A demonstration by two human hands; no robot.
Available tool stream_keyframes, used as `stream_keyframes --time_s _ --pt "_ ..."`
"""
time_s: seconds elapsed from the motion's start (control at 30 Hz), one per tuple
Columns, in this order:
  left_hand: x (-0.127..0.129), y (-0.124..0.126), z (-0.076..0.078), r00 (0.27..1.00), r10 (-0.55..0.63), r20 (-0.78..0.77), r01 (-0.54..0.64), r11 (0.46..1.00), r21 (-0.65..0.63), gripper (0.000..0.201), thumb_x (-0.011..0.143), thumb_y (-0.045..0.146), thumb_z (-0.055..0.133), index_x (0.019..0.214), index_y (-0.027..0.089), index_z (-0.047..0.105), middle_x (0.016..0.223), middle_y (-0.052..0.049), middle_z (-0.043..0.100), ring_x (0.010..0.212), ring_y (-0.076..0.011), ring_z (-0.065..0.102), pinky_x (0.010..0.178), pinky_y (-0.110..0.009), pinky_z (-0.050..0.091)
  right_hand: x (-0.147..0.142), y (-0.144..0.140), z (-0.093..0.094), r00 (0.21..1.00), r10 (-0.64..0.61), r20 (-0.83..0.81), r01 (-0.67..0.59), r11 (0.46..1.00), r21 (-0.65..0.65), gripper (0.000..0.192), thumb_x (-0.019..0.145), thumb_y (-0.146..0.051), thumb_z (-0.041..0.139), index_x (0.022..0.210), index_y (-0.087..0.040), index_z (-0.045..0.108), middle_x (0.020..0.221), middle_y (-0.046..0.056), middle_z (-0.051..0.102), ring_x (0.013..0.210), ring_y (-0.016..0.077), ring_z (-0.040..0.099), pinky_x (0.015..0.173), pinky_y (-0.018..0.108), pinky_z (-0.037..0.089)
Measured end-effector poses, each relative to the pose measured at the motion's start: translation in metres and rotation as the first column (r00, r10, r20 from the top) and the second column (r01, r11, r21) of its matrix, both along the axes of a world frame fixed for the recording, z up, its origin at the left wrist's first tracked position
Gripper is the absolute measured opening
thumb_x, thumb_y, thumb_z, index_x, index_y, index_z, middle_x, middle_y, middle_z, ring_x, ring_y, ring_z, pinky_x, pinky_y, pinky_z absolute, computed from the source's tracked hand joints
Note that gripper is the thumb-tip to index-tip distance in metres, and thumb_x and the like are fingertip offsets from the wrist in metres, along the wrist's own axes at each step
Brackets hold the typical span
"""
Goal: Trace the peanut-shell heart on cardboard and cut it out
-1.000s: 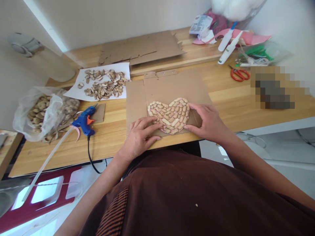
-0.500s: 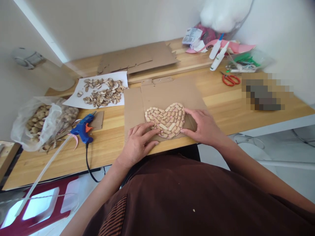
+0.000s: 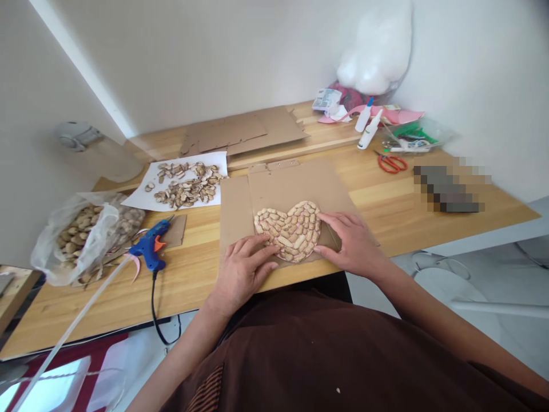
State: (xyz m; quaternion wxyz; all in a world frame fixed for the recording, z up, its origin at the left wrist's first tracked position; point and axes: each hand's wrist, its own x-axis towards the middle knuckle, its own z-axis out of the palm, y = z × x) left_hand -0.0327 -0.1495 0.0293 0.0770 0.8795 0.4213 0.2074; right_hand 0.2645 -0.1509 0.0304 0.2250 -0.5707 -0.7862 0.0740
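Observation:
A heart covered with peanut shells [image 3: 295, 232] lies flat on a brown cardboard sheet [image 3: 300, 180], with bits of pink showing between the shells. My left hand [image 3: 246, 269] rests at the heart's lower left edge, its fingers stretched out and the fingertips touching the rim. On the opposite side, my right hand [image 3: 351, 240] has thumb and index finger apart, both tips against the heart's right edge. Neither hand is closed round anything. The underside of the heart is hidden.
Left on the wooden table [image 3: 193, 280] are a blue glue gun [image 3: 150, 243] with its cord, a bag of peanuts [image 3: 81, 234], and loose shells [image 3: 189, 186] on white paper. Red-handled scissors [image 3: 391, 163], white glue bottles [image 3: 369, 130] and a blurred dark object [image 3: 448, 189] are right.
The whole scene sits lower in the picture, as the head view has tilted up a little. Both hands stay at the heart's edges, with no clear movement relative to it.

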Motion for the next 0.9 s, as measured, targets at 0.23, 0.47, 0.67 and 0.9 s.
stream_keyframes --time_s 0.23,0.47,0.67,0.9 --pt "0.0018 -0.0007 -0.0015 1.0 0.027 0.01 -0.026 1.0 -0.008 0.03 0.096 0.038 0.056 0.122 0.033 0.067 0.133 -0.005 0.062 0.122 -0.0259 0.054 0.099 -0.046 0.043 0.0012 0.0016 -0.0019 1.0 0.024 -0.019 -0.023 0.999 0.03 0.064 0.082 -0.048 0.066 0.139 -0.024 0.049 0.136 0.01 0.06 0.124 0.0339 0.053 0.106 0.054 0.04" --pt "0.0021 -0.0022 -0.0029 0.999 0.022 0.035 -0.022 1.0 -0.003 0.029 0.095 0.035 0.056 0.123 0.033 0.067 0.132 -0.005 0.063 0.121 -0.0255 0.055 0.098 -0.046 0.045 0.0023 0.0016 -0.0024 1.0 0.008 -0.014 -0.007 1.0 0.023 0.064 0.083 -0.051 0.064 0.139 -0.025 0.049 0.135 0.011 0.06 0.123 0.0353 0.054 0.103 0.057 0.041" --pt "0.003 -0.0014 -0.0022 0.998 0.024 0.06 -0.024 1.0 -0.013 0.031 0.094 0.035 0.058 0.124 0.035 0.066 0.132 -0.005 0.063 0.122 -0.0263 0.055 0.098 -0.048 0.046 0.0039 0.0022 -0.0039 1.0 0.018 -0.012 -0.018 1.0 0.023 0.064 0.082 -0.048 0.065 0.14 -0.026 0.048 0.137 0.011 0.06 0.124 0.0346 0.054 0.104 0.057 0.043" --pt "0.0031 -0.0022 0.0013 0.997 0.035 0.069 -0.032 0.999 -0.038 0.032 0.092 0.035 0.06 0.124 0.036 0.066 0.133 -0.005 0.063 0.121 -0.0267 0.056 0.099 -0.049 0.045 0.0053 0.0035 -0.0057 0.999 0.035 -0.023 -0.034 0.999 0.035 0.066 0.082 -0.047 0.066 0.142 -0.03 0.045 0.137 0.01 0.059 0.125 0.0353 0.054 0.103 0.059 0.044"
